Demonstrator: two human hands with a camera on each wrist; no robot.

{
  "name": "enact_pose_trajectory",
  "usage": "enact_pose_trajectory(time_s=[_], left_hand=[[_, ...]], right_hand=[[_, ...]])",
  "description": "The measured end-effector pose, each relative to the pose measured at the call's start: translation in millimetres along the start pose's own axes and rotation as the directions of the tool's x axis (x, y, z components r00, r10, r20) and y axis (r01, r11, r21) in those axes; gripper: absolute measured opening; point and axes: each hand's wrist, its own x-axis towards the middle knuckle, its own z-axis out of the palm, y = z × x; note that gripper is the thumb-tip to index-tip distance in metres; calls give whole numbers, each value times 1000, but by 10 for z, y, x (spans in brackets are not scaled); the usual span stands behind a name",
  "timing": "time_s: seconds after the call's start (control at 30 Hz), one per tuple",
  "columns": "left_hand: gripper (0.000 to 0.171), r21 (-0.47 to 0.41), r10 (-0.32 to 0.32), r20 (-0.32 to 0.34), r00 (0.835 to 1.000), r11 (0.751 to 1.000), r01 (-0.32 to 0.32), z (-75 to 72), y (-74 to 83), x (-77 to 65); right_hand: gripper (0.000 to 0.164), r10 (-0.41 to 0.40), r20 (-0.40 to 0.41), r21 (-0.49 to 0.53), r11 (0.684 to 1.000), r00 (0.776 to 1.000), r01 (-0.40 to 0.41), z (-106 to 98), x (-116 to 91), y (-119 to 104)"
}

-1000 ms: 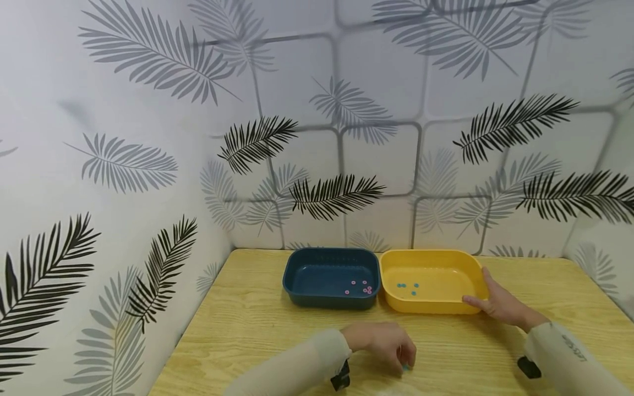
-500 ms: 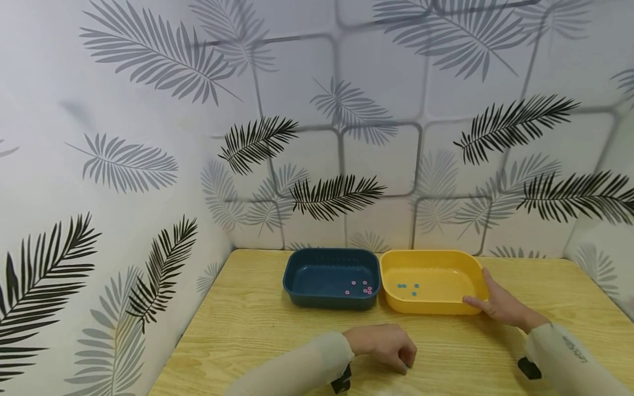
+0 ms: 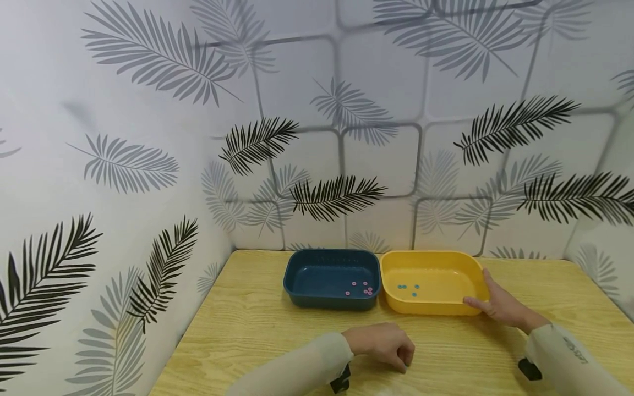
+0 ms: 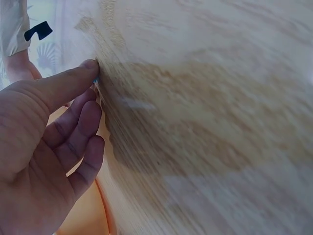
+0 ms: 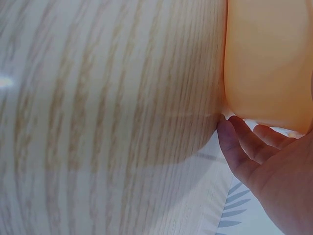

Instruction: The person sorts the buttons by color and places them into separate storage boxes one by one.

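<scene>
Low over the near part of the table, my left hand [image 3: 381,345] has its thumb and index fingertips together. Between them a sliver of a small blue piece [image 4: 96,80] shows in the left wrist view; the rest of it is hidden. My right hand [image 3: 505,302] grips the right end of the yellow basin [image 3: 431,308], thumb at the front corner and fingers round the side. Several small blue discs [image 3: 414,294] lie at the left inside this basin. Directly left stands a dark blue basin [image 3: 329,301], with several small pink discs [image 3: 348,293] in its right half.
Both basins stand side by side near the back of the light wooden table [image 3: 247,313]. Behind them rises a wall [image 3: 376,159] with a leaf pattern, and another patterned wall [image 3: 124,220] borders the left side.
The left fingertips have closed in, and the blue piece that showed at them a second ago is now almost covered. Right hand and both basins have stayed in place.
</scene>
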Motion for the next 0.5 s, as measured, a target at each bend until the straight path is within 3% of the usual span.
enact_pose_trajectory(time_s=[0.5], left_hand=[[6, -73, -35, -14, 999, 997, 33, 19, 2, -1]], right_hand=[[110, 13, 2, 10, 1000, 1000, -13, -4, 2, -4]])
